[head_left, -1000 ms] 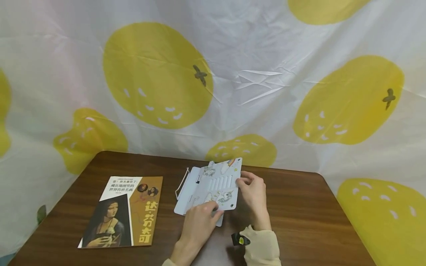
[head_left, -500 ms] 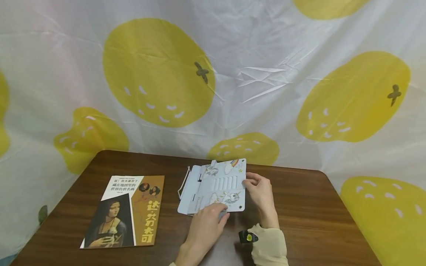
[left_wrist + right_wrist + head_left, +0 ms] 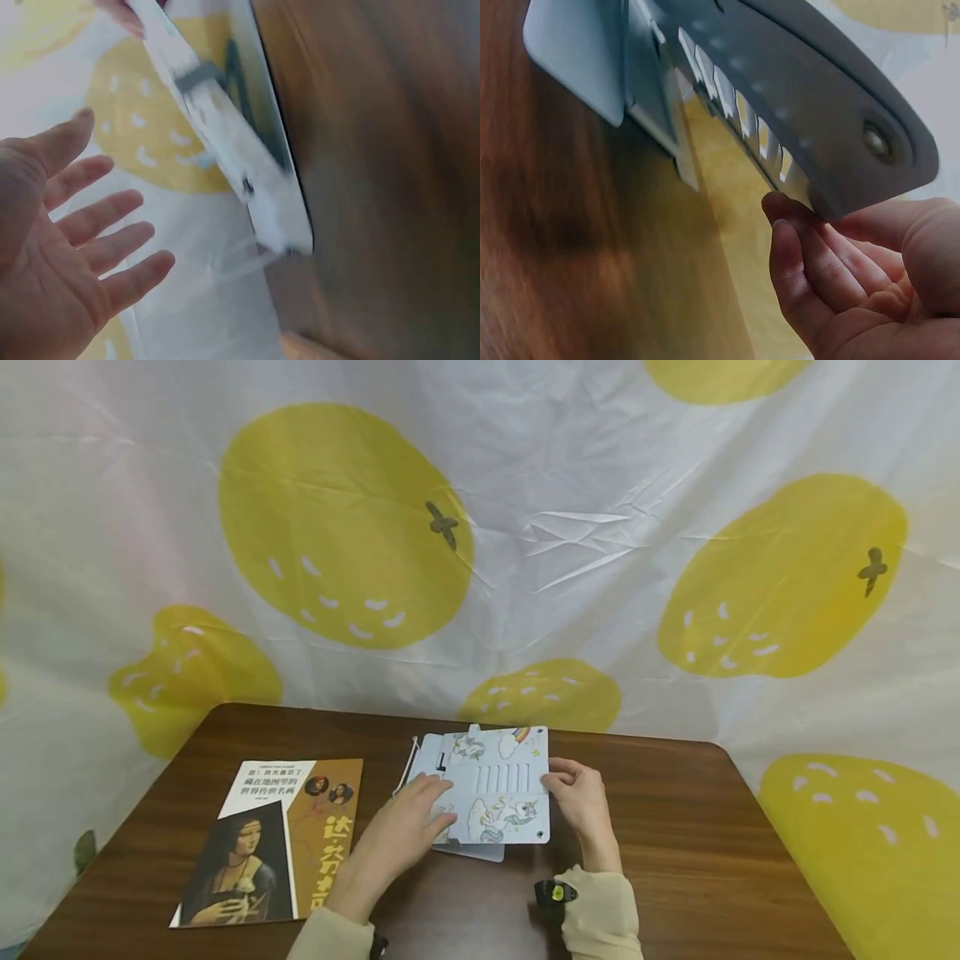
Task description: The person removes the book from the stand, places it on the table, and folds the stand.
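Note:
A pale blue folding book stand (image 3: 510, 822) with unicorn and rainbow prints and a row of slots lies at the table's far middle. Its printed panel is tilted up off the base, as the right wrist view shows from below, slotted panel (image 3: 802, 82) included. My right hand (image 3: 587, 802) pinches that panel's right edge between thumb and fingers. With fingers spread, my left hand (image 3: 397, 835) overlaps the stand's left side in the head view. In the left wrist view the left hand (image 3: 60, 255) is apart from the stand, holding nothing. A thin white wire bracket (image 3: 408, 762) sticks out at the stand's left.
On the left of the brown wooden table (image 3: 675, 843) lies a book (image 3: 247, 868) with a painted portrait on its cover. A white curtain (image 3: 585, 460) with yellow fruit hangs right behind the table's back edge.
My left hand has let go of the stand's front edge, moved left and spread its fingers. My right hand keeps its pinch. The printed panel has turned slightly, its far right corner now lower in view.

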`<state>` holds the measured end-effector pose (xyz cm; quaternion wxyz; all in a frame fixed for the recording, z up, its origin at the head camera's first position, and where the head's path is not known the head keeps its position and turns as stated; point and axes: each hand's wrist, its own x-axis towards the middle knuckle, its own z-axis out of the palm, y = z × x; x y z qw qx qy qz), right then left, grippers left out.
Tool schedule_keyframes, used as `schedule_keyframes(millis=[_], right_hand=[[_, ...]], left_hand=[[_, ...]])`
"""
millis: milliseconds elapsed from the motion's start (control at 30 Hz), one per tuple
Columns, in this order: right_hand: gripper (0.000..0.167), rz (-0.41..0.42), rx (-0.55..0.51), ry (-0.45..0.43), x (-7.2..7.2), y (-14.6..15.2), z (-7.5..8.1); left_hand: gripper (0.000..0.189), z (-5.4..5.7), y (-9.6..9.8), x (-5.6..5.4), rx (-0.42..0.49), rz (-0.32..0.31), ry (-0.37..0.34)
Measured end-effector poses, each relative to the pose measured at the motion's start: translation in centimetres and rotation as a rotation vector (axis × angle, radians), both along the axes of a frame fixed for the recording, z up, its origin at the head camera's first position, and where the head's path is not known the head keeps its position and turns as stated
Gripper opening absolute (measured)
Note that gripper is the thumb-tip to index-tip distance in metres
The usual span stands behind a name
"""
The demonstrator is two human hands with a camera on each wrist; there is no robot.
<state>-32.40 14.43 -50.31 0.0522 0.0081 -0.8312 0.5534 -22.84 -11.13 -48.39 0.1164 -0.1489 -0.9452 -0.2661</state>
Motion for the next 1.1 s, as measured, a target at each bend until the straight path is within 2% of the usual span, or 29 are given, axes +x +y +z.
schedule_keyframes(millis=[133, 267, 333, 433, 700, 800, 900, 1100], right_hand=[[0.030, -0.001, 0.019, -0.022, -0.1, 0.3, -0.6], [0.030, 0.016, 0.008, -0.039, -0.3, 0.4, -1.0], [0.029, 0.019, 0.000, -0.040, -0.4, 0.4, -1.3], [0.029, 0.011, 0.008, -0.047, -0.6, 0.5, -1.6], [0.029, -0.014, 0.042, -0.057, -0.6, 0.8, -2.3], [0.028, -0.006, 0.044, -0.053, -0.6, 0.9, -2.5], [0.028, 0.001, 0.036, -0.058, -0.7, 0.9, -2.5], [0.029, 0.000, 0.066, -0.055, -0.6, 0.8, -2.6]], left_hand=[[0.046, 0.5, -1.8, -1.4, -0.126, -0.042, -0.007], [0.052, 1.0, -3.3, -2.6, -0.182, -0.071, -0.016], [0.055, 1.1, -3.9, -3.0, -0.198, -0.083, -0.043], [0.063, 1.0, -4.8, -3.8, -0.197, -0.101, -0.125], [0.083, 0.8, -7.4, -6.6, -0.084, -0.183, -0.285], [0.093, 0.9, -8.5, -7.3, -0.097, -0.164, -0.333], [0.100, 1.0, -9.2, -7.9, -0.145, -0.150, -0.329], [0.110, 1.1, -9.7, -8.9, -0.250, -0.170, -0.342]])
